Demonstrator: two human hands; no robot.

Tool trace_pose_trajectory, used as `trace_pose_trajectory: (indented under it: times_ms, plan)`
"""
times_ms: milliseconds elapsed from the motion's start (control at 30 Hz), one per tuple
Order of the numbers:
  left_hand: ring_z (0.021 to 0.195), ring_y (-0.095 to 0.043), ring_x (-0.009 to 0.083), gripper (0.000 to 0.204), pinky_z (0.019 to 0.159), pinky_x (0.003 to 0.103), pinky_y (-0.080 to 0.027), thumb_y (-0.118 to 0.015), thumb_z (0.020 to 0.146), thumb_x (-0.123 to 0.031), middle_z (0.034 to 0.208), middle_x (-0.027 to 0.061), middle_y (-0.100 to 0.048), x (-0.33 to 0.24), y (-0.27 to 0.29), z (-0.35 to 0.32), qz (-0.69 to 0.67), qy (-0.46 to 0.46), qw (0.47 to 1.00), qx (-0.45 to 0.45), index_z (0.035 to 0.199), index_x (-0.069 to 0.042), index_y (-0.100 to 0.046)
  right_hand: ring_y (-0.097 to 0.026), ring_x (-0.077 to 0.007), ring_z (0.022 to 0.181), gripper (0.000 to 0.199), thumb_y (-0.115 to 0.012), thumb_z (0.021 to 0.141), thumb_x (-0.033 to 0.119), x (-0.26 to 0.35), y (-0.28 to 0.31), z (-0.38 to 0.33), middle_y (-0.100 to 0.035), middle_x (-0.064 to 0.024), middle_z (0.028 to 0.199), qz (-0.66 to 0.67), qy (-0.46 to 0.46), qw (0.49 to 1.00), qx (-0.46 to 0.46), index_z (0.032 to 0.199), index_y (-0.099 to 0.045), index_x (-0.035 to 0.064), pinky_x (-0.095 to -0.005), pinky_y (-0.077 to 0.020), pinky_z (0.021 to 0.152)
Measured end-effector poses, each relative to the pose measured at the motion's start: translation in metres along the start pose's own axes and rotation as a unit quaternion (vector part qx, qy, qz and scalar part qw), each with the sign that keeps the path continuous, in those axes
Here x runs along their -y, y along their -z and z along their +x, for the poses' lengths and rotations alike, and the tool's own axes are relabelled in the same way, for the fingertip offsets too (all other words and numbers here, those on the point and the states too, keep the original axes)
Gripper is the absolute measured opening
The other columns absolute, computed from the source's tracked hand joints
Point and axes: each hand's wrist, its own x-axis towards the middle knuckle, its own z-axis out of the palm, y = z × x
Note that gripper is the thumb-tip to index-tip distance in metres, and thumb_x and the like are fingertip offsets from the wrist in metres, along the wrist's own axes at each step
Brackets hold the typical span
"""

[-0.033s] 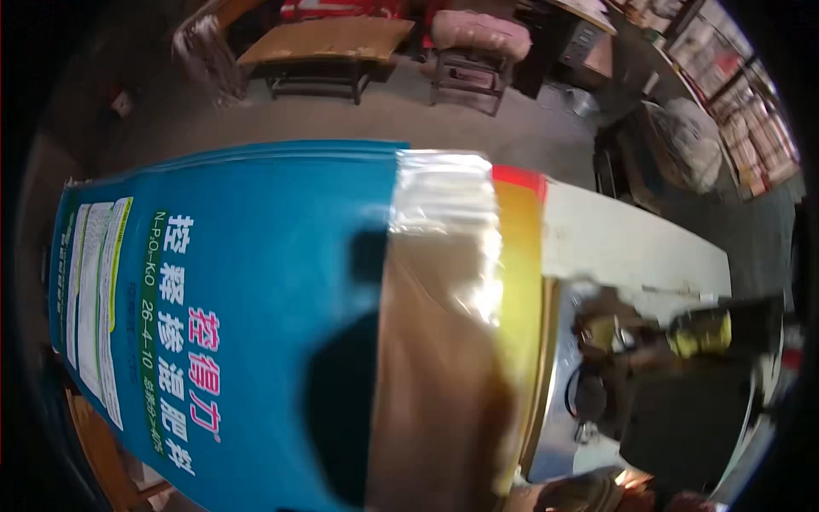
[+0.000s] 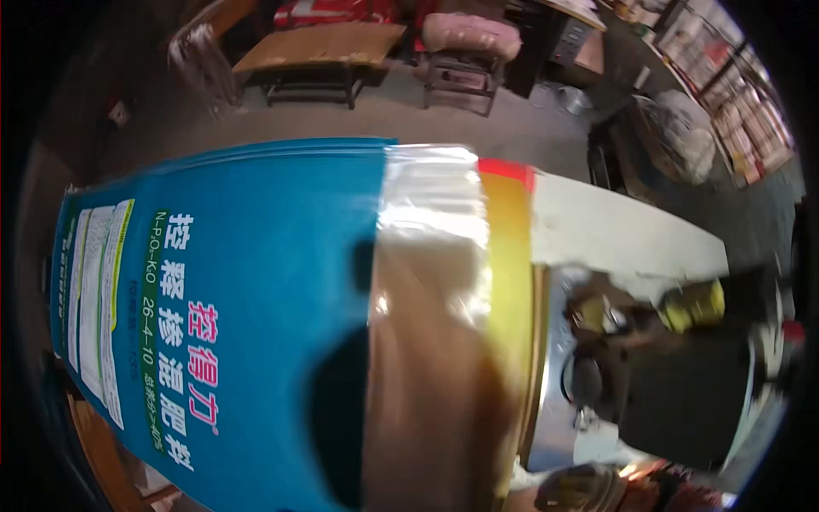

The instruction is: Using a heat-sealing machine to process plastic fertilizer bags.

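Observation:
A stack of large blue printed bags fills the left and middle of the view. Each has a clear glossy window, a brown middle part and a yellow and red band at its right end. A dark round shadow falls on the top bag. At the lower edge a blurred brownish shape may be my right hand, beside the bags' end; whether it holds anything does not show. My left hand is out of sight.
Right of the bags stand a metal plate and a black machine on a white table top. A yellowish object lies by the machine. A wooden bench and a padded stool stand on the far floor, with shelves at right.

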Motion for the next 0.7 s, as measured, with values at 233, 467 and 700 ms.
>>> trace_pose_trajectory:
  times_ms: [233,467,700]
  plan:
    - [0.075,-0.057,0.0202,0.036,0.072,0.031,-0.045,-0.059,0.082,-0.035,0.08,0.0111,-0.06,0.045,0.006,-0.049,-0.03,-0.078,0.995,-0.053,0.097,-0.003,-0.06,-0.052,-0.0276,0.102,0.035,-0.058,0.071,0.026,0.048,-0.035,-0.028,-0.057,-0.007,0.108,-0.086,-0.039,0.992,-0.082,0.102,-0.061,0.0127,-0.043,-0.0423,0.088]
    - [0.063,-0.053,0.0131,0.023,0.065,0.026,-0.045,-0.062,0.084,-0.024,0.07,0.0055,-0.06,0.071,0.16,-0.13,-0.235,-0.054,0.964,0.114,0.085,-0.001,-0.06,-0.054,-0.0283,0.095,0.028,-0.066,0.071,0.029,0.106,-0.09,-0.023,-0.06,-0.0079,0.099,-0.115,-0.18,0.926,-0.312,0.091,-0.065,0.0083,-0.0372,-0.0444,0.084]
    - [0.065,-0.051,0.0052,0.011,0.06,0.021,-0.042,-0.059,0.083,-0.012,0.071,-0.0014,-0.057,-0.024,0.279,-0.201,-0.365,-0.275,0.888,-0.051,0.081,-0.001,-0.06,-0.06,-0.0283,0.075,0.02,-0.063,0.079,0.025,0.127,-0.134,0.013,-0.063,-0.0136,0.081,0.106,-0.256,0.838,-0.47,0.086,-0.065,0.0061,-0.0351,-0.0477,0.069]
